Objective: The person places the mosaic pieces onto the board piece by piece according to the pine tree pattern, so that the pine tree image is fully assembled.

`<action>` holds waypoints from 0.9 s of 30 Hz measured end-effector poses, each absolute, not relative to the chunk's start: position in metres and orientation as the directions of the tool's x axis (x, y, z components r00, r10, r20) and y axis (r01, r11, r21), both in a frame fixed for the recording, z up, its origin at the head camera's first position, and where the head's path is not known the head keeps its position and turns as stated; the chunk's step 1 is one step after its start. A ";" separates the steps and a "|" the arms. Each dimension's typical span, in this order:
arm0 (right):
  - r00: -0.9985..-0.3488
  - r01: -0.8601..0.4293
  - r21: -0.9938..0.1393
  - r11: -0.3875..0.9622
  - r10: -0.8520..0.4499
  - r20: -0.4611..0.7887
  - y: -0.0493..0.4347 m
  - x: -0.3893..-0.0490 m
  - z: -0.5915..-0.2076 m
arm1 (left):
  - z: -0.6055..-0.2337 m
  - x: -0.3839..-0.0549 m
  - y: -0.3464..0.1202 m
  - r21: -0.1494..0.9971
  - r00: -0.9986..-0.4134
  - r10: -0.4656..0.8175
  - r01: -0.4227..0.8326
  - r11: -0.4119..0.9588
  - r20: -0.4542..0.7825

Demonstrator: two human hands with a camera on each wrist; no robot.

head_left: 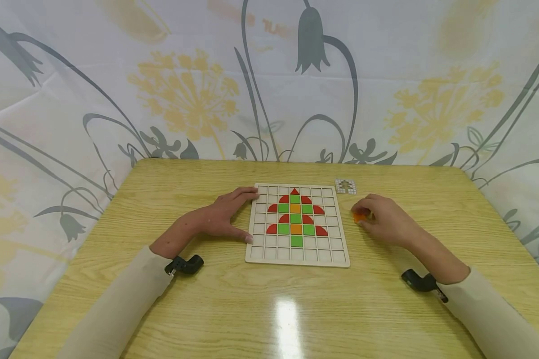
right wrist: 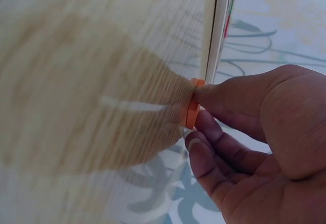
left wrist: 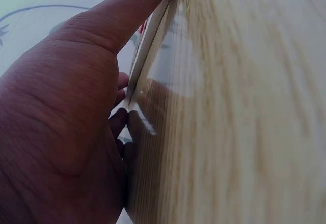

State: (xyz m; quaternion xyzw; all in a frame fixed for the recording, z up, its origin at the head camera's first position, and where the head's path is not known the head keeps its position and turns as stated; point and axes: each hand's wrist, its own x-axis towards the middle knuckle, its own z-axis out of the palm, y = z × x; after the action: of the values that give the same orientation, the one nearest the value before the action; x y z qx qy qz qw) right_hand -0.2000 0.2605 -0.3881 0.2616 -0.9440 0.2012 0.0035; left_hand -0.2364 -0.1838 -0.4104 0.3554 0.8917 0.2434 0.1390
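In the head view, a pale grid board (head_left: 274, 254) lies on the table, bearing a tree pattern of red, green and orange tiles. My left hand (head_left: 220, 214) rests at the board's left side, its fingertips on the upper corner and the thumb lower on that edge. To the right of the board, my right hand (head_left: 384, 219) pinches small orange tiles (head_left: 358, 216) low over the table. The right wrist view shows these orange tiles (right wrist: 192, 107) close together under the thumb, with the other fingers curled behind.
A small card (head_left: 346, 186) printed with a tree pattern on a grid lies just beyond the board's upper right corner. The wooden table (head_left: 206, 309) ends at a flower-patterned cloth (head_left: 269, 99) behind it. Both wrists carry black camera mounts (head_left: 190, 265).
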 end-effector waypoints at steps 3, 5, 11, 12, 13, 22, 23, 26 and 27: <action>-0.865 -0.488 -0.378 0.786 -0.493 0.092 0.260 -0.200 -0.388 | -0.410 -0.236 -0.184 0.534 -0.707 0.703 0.567 0.627 -0.074; -0.865 -0.487 -0.374 0.789 -0.495 0.083 0.260 -0.199 -0.388 | -0.410 -0.236 -0.184 0.534 -0.706 0.705 0.569 0.625 -0.072; -0.869 -0.482 -0.358 0.800 -0.488 0.081 0.257 -0.197 -0.386 | -0.408 -0.236 -0.183 0.530 -0.702 0.708 0.575 0.623 -0.070; -0.869 -0.483 -0.359 0.798 -0.488 0.085 0.256 -0.197 -0.386 | -0.408 -0.236 -0.183 0.529 -0.702 0.708 0.576 0.623 -0.070; -0.869 -0.484 -0.360 0.797 -0.488 0.088 0.255 -0.196 -0.385 | -0.408 -0.236 -0.183 0.529 -0.702 0.708 0.575 0.624 -0.072; -0.845 -0.527 -0.362 0.769 -0.519 0.128 0.240 -0.186 -0.380 | -0.408 -0.235 -0.183 0.526 -0.704 0.707 0.575 0.627 -0.072; -0.841 -0.532 -0.366 0.763 -0.525 0.130 0.238 -0.184 -0.378 | -0.408 -0.235 -0.183 0.526 -0.704 0.706 0.574 0.627 -0.073; -0.833 -0.541 -0.384 0.748 -0.538 0.125 0.230 -0.180 -0.374 | -0.408 -0.236 -0.182 0.526 -0.705 0.706 0.573 0.628 -0.074; -0.832 -0.541 -0.388 0.746 -0.541 0.121 0.228 -0.178 -0.373 | -0.408 -0.236 -0.182 0.526 -0.705 0.705 0.573 0.628 -0.075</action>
State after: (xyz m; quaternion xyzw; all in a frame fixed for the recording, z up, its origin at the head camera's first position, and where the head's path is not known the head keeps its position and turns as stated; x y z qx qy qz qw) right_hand -0.1778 0.2278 -0.3731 0.2895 -0.9343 0.2078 0.0004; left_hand -0.2359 -0.1824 -0.4084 0.3585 0.8916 0.2396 0.1382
